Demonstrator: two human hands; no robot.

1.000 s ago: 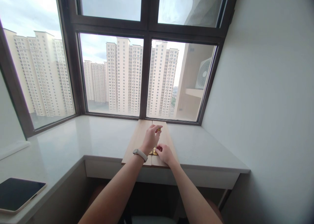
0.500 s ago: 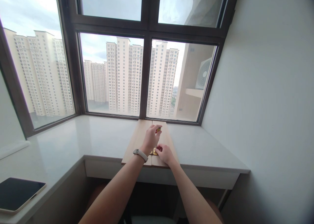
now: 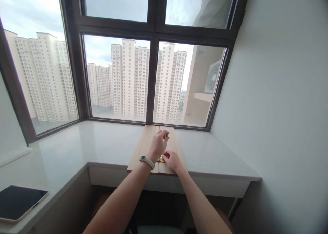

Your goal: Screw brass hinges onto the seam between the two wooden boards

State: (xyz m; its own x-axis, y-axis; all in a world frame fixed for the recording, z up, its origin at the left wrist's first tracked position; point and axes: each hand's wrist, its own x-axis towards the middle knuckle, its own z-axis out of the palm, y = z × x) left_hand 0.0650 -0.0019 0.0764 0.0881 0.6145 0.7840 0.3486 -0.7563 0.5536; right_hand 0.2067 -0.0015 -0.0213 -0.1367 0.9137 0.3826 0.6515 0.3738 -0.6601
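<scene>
Two pale wooden boards [image 3: 143, 147] lie side by side on the white counter, with a narrow seam between them. A gold-coloured metal piece [image 3: 161, 160] rests across the seam near the front edge. My left hand [image 3: 158, 144], with a watch on its wrist, is raised above the boards and closed on the yellow and black handle [image 3: 166, 135] of a small tool. The tool's lower end is mostly hidden. My right hand [image 3: 172, 160] is low at the right of the metal piece, fingers pinched beside it; what they hold is too small to make out.
A dark-screened tablet [image 3: 20, 201] lies on the counter [image 3: 64, 152] at the far left. Behind the boards stands the dark window frame [image 3: 151, 90]. A plain wall [image 3: 276, 90] rises on the right.
The handle in my left hand has turned slightly. Both hands otherwise keep nearly the same places.
</scene>
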